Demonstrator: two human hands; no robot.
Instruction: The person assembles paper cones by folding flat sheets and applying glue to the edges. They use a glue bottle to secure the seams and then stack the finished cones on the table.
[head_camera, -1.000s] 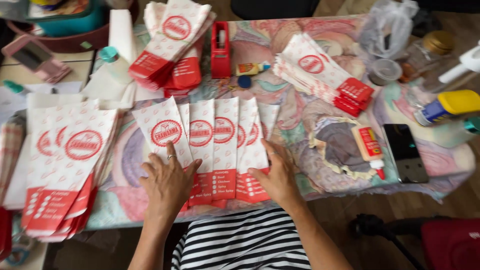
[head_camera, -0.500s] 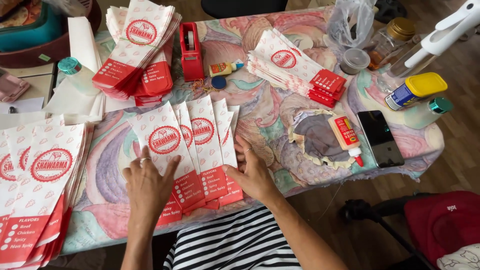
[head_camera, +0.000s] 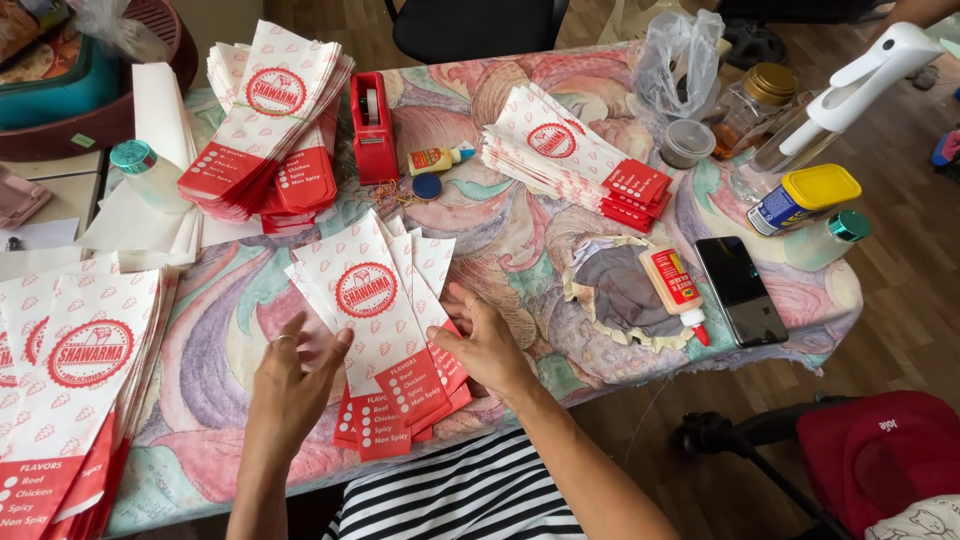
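Our hands flank the fanned bags (head_camera: 385, 330) on the counter (head_camera: 520, 240). At twelve o'clock from them stands the tape dispenser (head_camera: 372, 128), at eleven one stack (head_camera: 268, 120), at one another (head_camera: 575, 160), at three the phone (head_camera: 740, 290).

Bare cloth (head_camera: 500, 240) ahead; tape dispenser (head_camera: 372, 128) beyond.

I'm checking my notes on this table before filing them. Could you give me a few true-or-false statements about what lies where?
1. Both hands, left hand and right hand, touch the fanned paper bags. True.
2. The red tape dispenser lies on the floor. False: it sits on the table.
3. The phone lies beside the glue bottle. True.
4. The yellow-lidded can stands at the table's left end. False: it stands at the right.
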